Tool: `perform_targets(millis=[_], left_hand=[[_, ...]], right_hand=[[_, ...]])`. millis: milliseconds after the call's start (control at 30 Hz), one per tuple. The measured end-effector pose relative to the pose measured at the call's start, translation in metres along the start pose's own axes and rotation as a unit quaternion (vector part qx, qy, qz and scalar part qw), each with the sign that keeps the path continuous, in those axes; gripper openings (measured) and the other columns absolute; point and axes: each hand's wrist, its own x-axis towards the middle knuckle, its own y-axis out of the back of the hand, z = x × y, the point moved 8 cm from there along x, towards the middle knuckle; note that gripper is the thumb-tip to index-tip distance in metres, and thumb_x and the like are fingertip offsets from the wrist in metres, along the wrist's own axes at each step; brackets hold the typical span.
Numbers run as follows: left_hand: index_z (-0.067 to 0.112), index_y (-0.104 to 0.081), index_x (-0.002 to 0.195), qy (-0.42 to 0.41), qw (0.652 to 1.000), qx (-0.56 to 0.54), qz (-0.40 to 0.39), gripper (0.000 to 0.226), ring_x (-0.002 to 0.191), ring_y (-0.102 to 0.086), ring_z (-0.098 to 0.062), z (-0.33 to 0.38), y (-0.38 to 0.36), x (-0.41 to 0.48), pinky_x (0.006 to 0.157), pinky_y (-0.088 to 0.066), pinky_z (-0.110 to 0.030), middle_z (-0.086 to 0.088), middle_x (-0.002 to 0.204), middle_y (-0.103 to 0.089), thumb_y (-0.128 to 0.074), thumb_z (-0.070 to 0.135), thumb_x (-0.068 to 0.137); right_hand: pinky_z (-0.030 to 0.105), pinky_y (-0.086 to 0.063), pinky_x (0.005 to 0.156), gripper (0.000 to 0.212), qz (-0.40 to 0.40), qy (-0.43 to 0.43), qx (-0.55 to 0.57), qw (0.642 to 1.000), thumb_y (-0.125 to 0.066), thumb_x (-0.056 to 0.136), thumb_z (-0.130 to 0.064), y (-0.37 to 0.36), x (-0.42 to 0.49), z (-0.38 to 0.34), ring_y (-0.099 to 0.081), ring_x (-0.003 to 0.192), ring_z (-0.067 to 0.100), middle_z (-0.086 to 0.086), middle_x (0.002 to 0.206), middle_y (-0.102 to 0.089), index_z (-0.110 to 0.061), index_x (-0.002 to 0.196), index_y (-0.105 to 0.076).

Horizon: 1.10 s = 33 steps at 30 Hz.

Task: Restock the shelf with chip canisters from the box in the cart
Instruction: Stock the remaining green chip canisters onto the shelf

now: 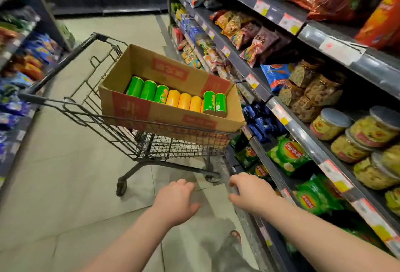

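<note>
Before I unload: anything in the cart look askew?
The box perches tilted on top of the cart, its right corner jutting past the rim. Inside, two green canisters stand upright while the others lie flat.

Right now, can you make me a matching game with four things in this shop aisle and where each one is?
Things:
1. brown cardboard box
2. yellow round chip canisters
3. clear plastic jars with grey lids
4. black wire shopping cart

Places:
A. standing on the tiled floor
B. lying down inside the box
C. on the shelf to the right
D. sitting on top of the cart

Pairs: 1-D, 2-B, 3-C, 4-A.
</note>
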Motion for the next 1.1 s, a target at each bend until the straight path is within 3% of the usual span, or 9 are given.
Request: perform_targets(millis=[367, 767, 1100], left_hand=[[0.024, -0.048, 0.13, 0.106, 0.994, -0.038, 0.016, 0.049, 0.123, -0.047, -0.018, -0.065, 0.054, 0.081, 0.096, -0.043, -0.033, 0.002, 0.129, -0.05, -0.05, 0.05, 0.088], [0.019, -0.049, 0.122, 0.099, 0.995, -0.003, 0.015, 0.044, 0.118, -0.048, -0.023, -0.033, 0.123, 0.222, 0.094, -0.043, -0.036, -0.002, 0.122, -0.051, -0.048, 0.049, 0.089], [0.024, -0.046, 0.132, 0.086, 0.996, -0.015, -0.004, 0.049, 0.118, -0.048, -0.021, -0.042, 0.138, 0.293, 0.095, -0.043, -0.036, 0.001, 0.126, -0.05, -0.05, 0.047, 0.09]], right_hand=[[0.036, -0.05, 0.089, 0.035, -0.02, 0.08, -0.02, 0.996, -0.05, 0.09, -0.042, 0.054, 0.136, -0.014, -0.056, 0.11, 0.022, -0.001, 0.124, -0.054, -0.027, 0.121, -0.054], [0.036, -0.05, 0.088, 0.036, -0.024, 0.072, 0.013, 0.997, -0.052, 0.088, -0.044, 0.122, 0.265, 0.07, -0.056, 0.109, 0.021, -0.001, 0.122, -0.056, -0.027, 0.119, -0.055], [0.035, -0.048, 0.09, 0.038, -0.051, 0.041, 0.042, 0.997, -0.053, 0.089, -0.044, 0.124, 0.325, 0.1, -0.055, 0.113, 0.019, -0.003, 0.129, -0.052, -0.029, 0.124, -0.052]])
